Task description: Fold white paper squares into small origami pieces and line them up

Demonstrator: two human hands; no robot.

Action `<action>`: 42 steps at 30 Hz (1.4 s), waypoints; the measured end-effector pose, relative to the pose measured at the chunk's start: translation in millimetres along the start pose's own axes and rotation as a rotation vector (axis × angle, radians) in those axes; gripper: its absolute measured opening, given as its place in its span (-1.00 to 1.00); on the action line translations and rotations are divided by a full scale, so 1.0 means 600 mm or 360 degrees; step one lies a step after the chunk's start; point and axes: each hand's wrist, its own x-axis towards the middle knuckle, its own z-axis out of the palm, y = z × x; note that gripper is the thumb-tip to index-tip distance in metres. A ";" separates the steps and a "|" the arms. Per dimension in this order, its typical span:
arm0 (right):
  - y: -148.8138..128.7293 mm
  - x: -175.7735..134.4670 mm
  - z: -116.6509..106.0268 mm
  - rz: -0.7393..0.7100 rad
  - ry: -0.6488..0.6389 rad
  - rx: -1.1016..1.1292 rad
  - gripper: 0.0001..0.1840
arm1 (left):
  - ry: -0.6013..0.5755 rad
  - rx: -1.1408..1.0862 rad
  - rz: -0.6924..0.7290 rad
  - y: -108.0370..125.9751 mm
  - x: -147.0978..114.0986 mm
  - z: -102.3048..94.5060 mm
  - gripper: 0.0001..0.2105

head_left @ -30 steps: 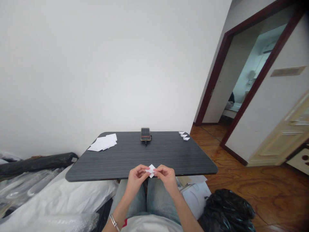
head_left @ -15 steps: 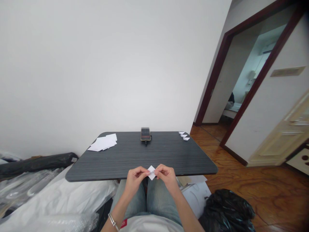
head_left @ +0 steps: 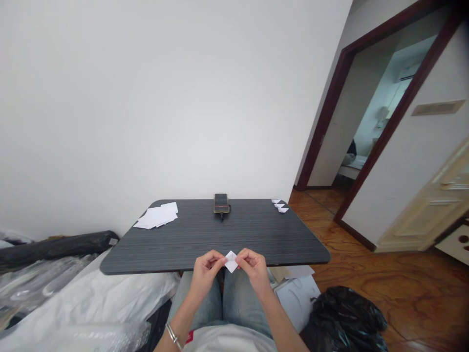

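Note:
A small folded square of white paper [head_left: 231,262] is held up like a diamond at the front edge of the dark table [head_left: 205,237]. My left hand [head_left: 208,269] pinches its left corner between thumb and fingers. On the opposite corner, my right hand [head_left: 252,266] is closed in a similar pinch. Faint crease lines show on the paper's face. Loose white sheets [head_left: 157,216] lie overlapping at the table's far left. Three small folded paper pieces [head_left: 279,205] rest in a row near the far right corner.
A small device with a dark screen [head_left: 221,203] stands at the table's back, close to the white wall. Below the right side are a white paper bag [head_left: 296,298] and a black plastic bag [head_left: 342,318]. Wrapped goods [head_left: 91,293] lie at the lower left.
My thumbs and fingers have drawn slightly apart towards the side corners, so more of the paper's middle shows. Both hands stay at the table's front edge.

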 end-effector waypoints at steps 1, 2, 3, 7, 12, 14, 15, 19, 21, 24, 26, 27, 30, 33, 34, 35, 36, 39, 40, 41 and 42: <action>0.001 0.000 0.001 0.0006 0.0012 0.0006 -0.79 | 0.0019 -0.0012 0.0001 0.001 0.000 0.002 -0.81; 0.002 0.000 0.003 0.0014 0.0024 0.0014 -0.79 | 0.0040 -0.0028 -0.0002 0.002 0.000 0.004 -0.81; 0.004 0.001 0.004 0.0022 0.0039 0.0023 -0.79 | 0.0062 -0.0048 -0.0009 0.002 0.000 0.006 -0.80; 0.009 0.000 0.009 0.0054 0.0110 0.0064 -0.80 | 0.0120 -0.0111 -0.0029 -0.002 -0.003 0.013 -0.80; 0.011 -0.003 0.014 0.0067 0.0175 0.0073 -0.78 | 0.0204 -0.0031 0.0037 -0.010 -0.009 0.021 -0.81; 0.011 -0.004 0.016 0.0066 0.0196 0.0058 -0.78 | 0.0235 -0.0013 0.0036 -0.011 -0.011 0.023 -0.82; 0.011 -0.004 0.017 0.0070 0.0207 0.0054 -0.78 | 0.0250 -0.0007 0.0035 -0.011 -0.012 0.023 -0.82; 0.012 -0.006 0.021 0.0111 0.0245 0.0085 -0.77 | 0.0277 0.0032 0.0056 -0.012 -0.014 0.024 -0.84; 0.014 -0.006 0.021 0.0130 0.0264 0.0109 -0.77 | 0.0274 0.0045 0.0058 -0.012 -0.014 0.024 -0.84; 0.017 -0.006 0.022 0.0141 0.0292 0.0124 -0.78 | 0.0279 0.0015 0.0041 -0.009 -0.013 0.025 -0.84; 0.016 -0.006 0.023 0.0141 0.0304 0.0137 -0.79 | 0.0278 -0.0028 0.0019 -0.006 -0.012 0.026 -0.85; 0.016 -0.006 0.023 0.0140 0.0307 0.0144 -0.79 | 0.0278 -0.0046 0.0009 -0.004 -0.012 0.027 -0.85; 0.012 -0.007 0.025 0.0129 0.0312 0.0167 -0.79 | 0.0306 -0.0064 -0.0007 -0.001 -0.011 0.028 -0.86; 0.012 -0.007 0.025 0.0119 0.0307 0.0193 -0.78 | 0.0333 -0.0079 -0.0010 -0.004 -0.012 0.028 -0.86; 0.013 -0.007 0.024 0.0115 0.0307 0.0201 -0.78 | 0.0328 -0.0089 -0.0009 -0.005 -0.012 0.028 -0.86; 0.015 -0.007 0.024 0.0111 0.0306 0.0205 -0.78 | 0.0318 -0.0101 -0.0009 -0.008 -0.012 0.027 -0.85; 0.018 -0.007 0.023 0.0107 0.0306 0.0206 -0.78 | 0.0305 -0.0115 -0.0009 -0.010 -0.011 0.027 -0.85; 0.024 -0.006 0.022 0.0077 0.0305 0.0174 -0.79 | 0.0251 -0.0199 -0.0030 -0.016 -0.009 0.026 -0.83; 0.025 -0.006 0.022 0.0065 0.0305 0.0148 -0.79 | 0.0232 -0.0242 -0.0048 -0.018 -0.008 0.026 -0.81; 0.026 -0.007 0.021 0.0051 0.0306 0.0113 -0.80 | 0.0215 -0.0287 -0.0070 -0.018 -0.006 0.026 -0.79; 0.026 -0.007 0.021 0.0038 0.0308 0.0074 -0.81 | 0.0203 -0.0327 -0.0097 -0.019 -0.005 0.026 -0.77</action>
